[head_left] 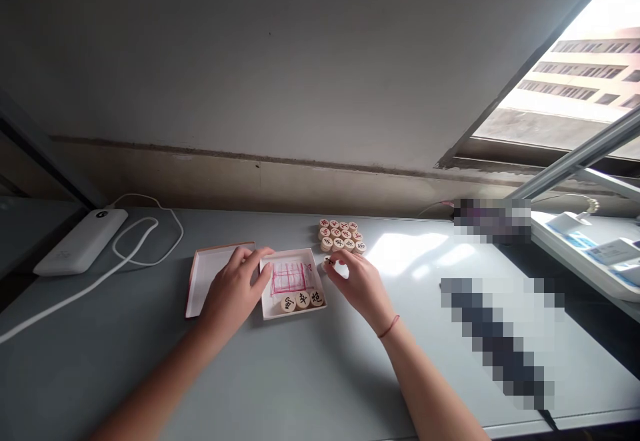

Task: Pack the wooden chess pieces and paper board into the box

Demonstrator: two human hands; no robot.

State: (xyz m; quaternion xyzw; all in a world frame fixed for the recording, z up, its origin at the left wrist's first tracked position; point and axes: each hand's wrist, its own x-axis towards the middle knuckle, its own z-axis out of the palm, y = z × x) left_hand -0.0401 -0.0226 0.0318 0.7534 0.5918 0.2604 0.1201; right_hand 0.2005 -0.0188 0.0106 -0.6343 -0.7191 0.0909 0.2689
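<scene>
Wooden discs point(302, 299) lie in the box point(271, 306); the right hand point(359, 282) pinches another disc point(327, 263) beside it; the left hand point(233, 285), fingers spread, touches the box's left rim.

Reference: white box point(271, 306), sides as the wearer sees them. Front: bare tabletop point(295, 374), passage open between left forearm point(185, 354) and right forearm point(420, 367). Left: left hand point(237, 284) obstructs the edge; lid point(213, 267) just beside, white cable point(95, 285) farther out. Right: right hand point(357, 284), pinching one piece point(327, 263), blocks near approach; sunlit tabletop beyond it is passable. Behind right: stacked pieces point(343, 235) obstruct. Directly behind: free strip up to room wall point(280, 94). Inside: three pieces point(303, 299) along front; red grid point(290, 277) reachable from above.
</scene>
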